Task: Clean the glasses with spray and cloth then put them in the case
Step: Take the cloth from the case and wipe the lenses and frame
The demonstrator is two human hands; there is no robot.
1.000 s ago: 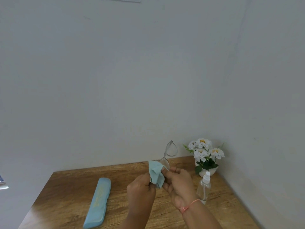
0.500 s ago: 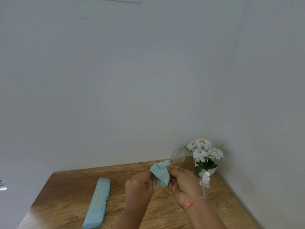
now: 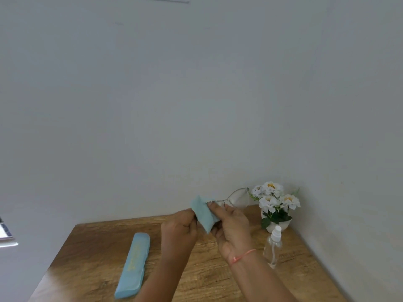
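Your right hand (image 3: 233, 227) pinches the glasses (image 3: 238, 198) at centre frame, one lens jutting up-right. Your left hand (image 3: 181, 232) grips the cloth (image 3: 202, 213) folded over their other end. The case (image 3: 134, 261) lies lower left on the counter (image 3: 91, 258), lengthwise away from you, nearer your left hand.

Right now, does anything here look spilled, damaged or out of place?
Nothing stands out. The spray bottle stands upright beside the flower pot, the case lies closed on the table, and no spill is visible. The left hand grips the cloth, the right hand holds the glasses.
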